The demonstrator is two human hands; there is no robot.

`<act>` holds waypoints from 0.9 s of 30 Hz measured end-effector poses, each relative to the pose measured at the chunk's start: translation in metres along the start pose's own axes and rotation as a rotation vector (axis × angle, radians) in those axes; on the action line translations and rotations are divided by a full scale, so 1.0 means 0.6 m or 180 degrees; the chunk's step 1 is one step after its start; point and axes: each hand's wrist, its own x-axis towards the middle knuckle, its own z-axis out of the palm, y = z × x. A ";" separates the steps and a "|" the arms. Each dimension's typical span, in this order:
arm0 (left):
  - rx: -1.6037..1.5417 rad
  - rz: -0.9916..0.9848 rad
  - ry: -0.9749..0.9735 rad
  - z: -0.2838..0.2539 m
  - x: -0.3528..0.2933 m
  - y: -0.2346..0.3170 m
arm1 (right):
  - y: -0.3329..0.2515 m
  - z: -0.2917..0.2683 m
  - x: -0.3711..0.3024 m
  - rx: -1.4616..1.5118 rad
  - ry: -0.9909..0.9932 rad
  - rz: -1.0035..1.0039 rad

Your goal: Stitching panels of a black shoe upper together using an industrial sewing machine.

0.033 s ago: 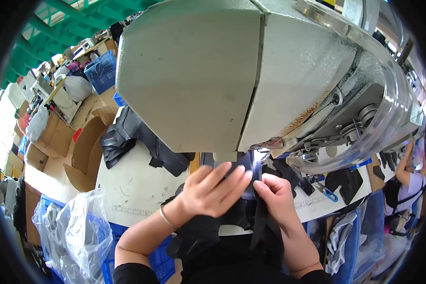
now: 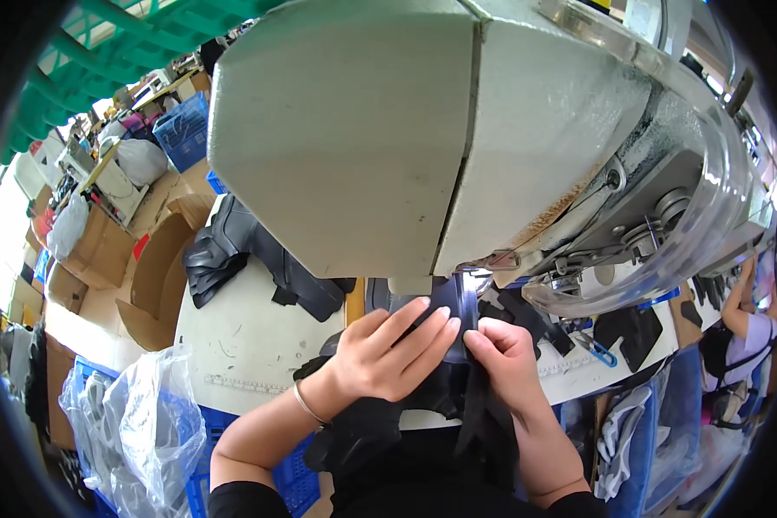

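Fingers of your left hand [image 2: 380, 358] lie flat and extended on the black fabric workpiece [image 2: 457, 302], pressing it down; fingers of your right hand [image 2: 501, 354] are closed in a pinch on the same fabric's edge, just beside the left fingertips. The workpiece sits directly ahead of both sets of fingers, under the head of the large grey-white industrial sewing machine [image 2: 388, 138], with its loose end trailing back over the edge of the white tabletop [image 2: 242, 345] toward your lap.

Recommended handling for this step:
- Keep the left fingers spread and flat, so the layers cannot creep.
- Keep the right pinch just behind the stitching point, never under it; the needle itself is hidden by the machine head, so judge clearance with care.
- Guide the fabric; do not pull it.
- Let the trailing end hang free.

Beyond the left fingers, a stack of dark cut pieces [image 2: 233, 250] lies well apart; blue-handled snips [image 2: 597, 349] rest past the right fingers.
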 end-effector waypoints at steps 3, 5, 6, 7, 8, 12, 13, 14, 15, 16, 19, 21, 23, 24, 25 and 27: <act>-0.0178 -0.0056 0.0129 0.006 0.000 0.000 | 0.005 -0.002 -0.006 -0.0076 -0.0185 -0.0057; -0.0365 -0.0161 0.0164 0.009 -0.001 0.002 | 0.007 -0.001 -0.006 0.0014 -0.0104 -0.0086; -0.0366 -0.0161 0.0166 0.010 -0.001 0.001 | 0.013 -0.004 -0.005 -0.0043 -0.0117 -0.0088; -0.0333 -0.0120 0.0186 0.011 -0.002 0.001 | 0.016 -0.006 -0.005 -0.0101 -0.0131 -0.0092; -0.0300 -0.0077 0.0206 0.012 -0.002 0.000 | 0.017 -0.007 -0.005 -0.0103 -0.0130 -0.0094; -0.0202 -0.0041 0.0204 0.012 -0.004 0.000 | 0.014 -0.004 -0.005 -0.0152 -0.0111 -0.0163; -0.0110 0.0032 0.0193 0.012 -0.004 -0.001 | 0.011 -0.004 -0.005 -0.0210 -0.0098 -0.0208; -0.0017 0.0104 0.0181 0.011 -0.004 -0.002 | 0.009 -0.003 -0.005 -0.0213 -0.0110 -0.0216; -0.0002 0.0102 0.0186 0.011 -0.004 -0.002 | 0.008 -0.001 -0.007 -0.0183 -0.0045 -0.0172; -0.0035 0.0074 0.0177 0.012 -0.004 -0.001 | 0.009 0.001 -0.008 -0.0152 0.0019 -0.0127; -0.0046 0.0032 0.0102 0.008 -0.006 0.001 | 0.013 -0.003 -0.008 -0.0136 0.0039 -0.0091; -0.0022 0.0019 0.0038 0.007 -0.007 0.001 | 0.012 -0.005 -0.010 -0.0184 0.0024 -0.0090; 0.0001 0.0027 0.0051 0.008 -0.007 0.000 | 0.006 -0.002 -0.008 -0.0233 0.0008 -0.0092; 0.0014 0.0026 0.0055 0.009 -0.006 -0.001 | -0.001 0.006 -0.008 -0.0201 0.0104 -0.0052; 0.0036 0.0025 0.0067 0.010 -0.005 -0.003 | -0.004 0.011 -0.006 -0.0169 0.0201 -0.0011; 0.0061 0.0028 0.0082 0.013 -0.002 -0.007 | -0.004 0.013 0.003 -0.0104 0.0241 -0.0107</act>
